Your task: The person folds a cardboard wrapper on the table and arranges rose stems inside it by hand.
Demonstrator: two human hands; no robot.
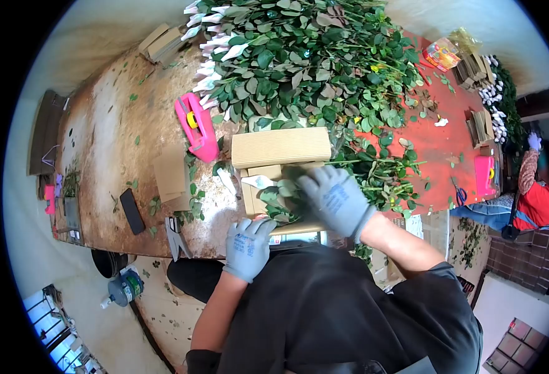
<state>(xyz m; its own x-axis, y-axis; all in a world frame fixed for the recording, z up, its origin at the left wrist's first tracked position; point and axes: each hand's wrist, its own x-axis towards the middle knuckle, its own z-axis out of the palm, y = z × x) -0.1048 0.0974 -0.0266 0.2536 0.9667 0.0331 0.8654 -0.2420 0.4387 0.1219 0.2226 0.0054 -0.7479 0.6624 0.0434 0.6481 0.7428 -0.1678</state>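
My left hand, in a grey glove, is at the table's front edge beside the lower left corner of an open cardboard piece. Its fingers are bent together, and what they hold, if anything, is hidden. My right hand, also gloved, is over leafy stems on the cardboard, blurred at the fingertips, so its grip is unclear. A white-wrapped flower head lies at the left end of these stems. Just behind is a corrugated cardboard piece.
A large pile of leafy stems covers the back. Pink tape dispenser, black phone, stapler and cardboard sheets lie left. Scissors lie right, near another person in red.
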